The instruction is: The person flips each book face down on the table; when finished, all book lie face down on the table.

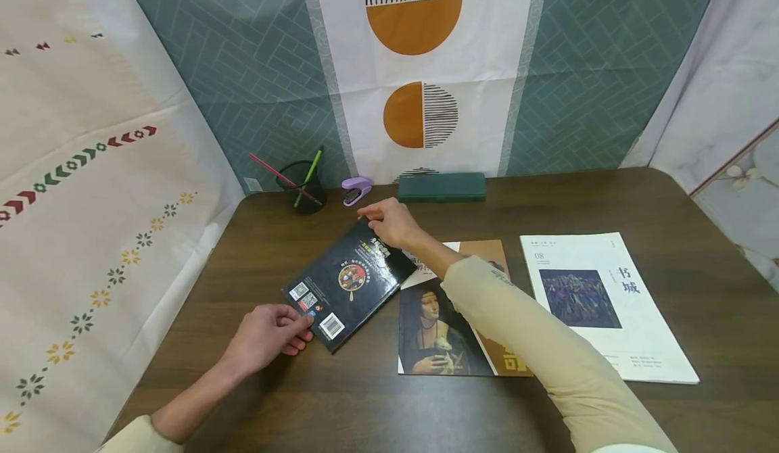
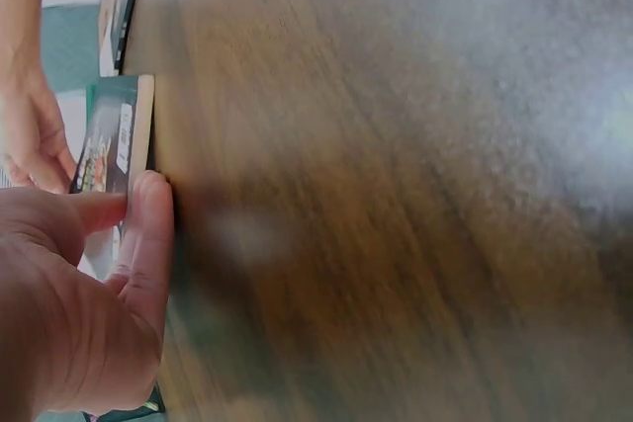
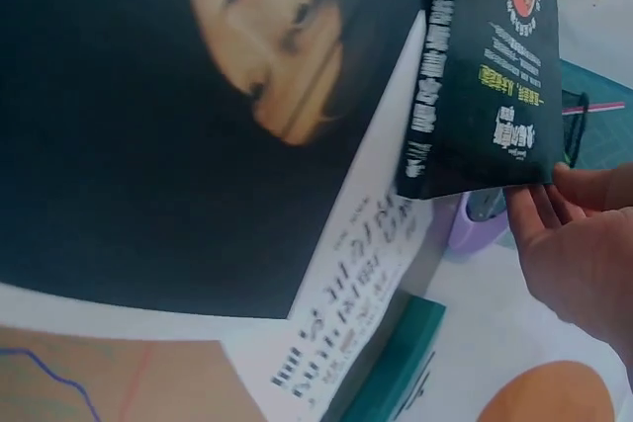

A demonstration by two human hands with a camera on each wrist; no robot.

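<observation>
A black book (image 1: pixel 365 297), back cover up with a barcode and QR codes, lies slanted between both hands. My left hand (image 1: pixel 268 337) pinches its near left corner, thumb on the cover and fingers below, as the left wrist view also shows. At the far corner my right hand (image 1: pixel 392 223) pinches the book's edge between thumb and fingers; the right wrist view shows this grip on the black book (image 3: pixel 485 86). Beside it lies a book with a portrait cover (image 1: pixel 438 345), partly hidden under the right forearm. The black book's right corner meets or overlaps its edge.
A white magazine (image 1: pixel 584 345) lies to the right on the brown table (image 1: pixel 341 406). Along the back stand a black mesh pen cup (image 1: pixel 307 199) with pencils, a purple stapler (image 1: pixel 356 188) and a dark green case (image 1: pixel 441 188). Cloth hangs behind and at both sides.
</observation>
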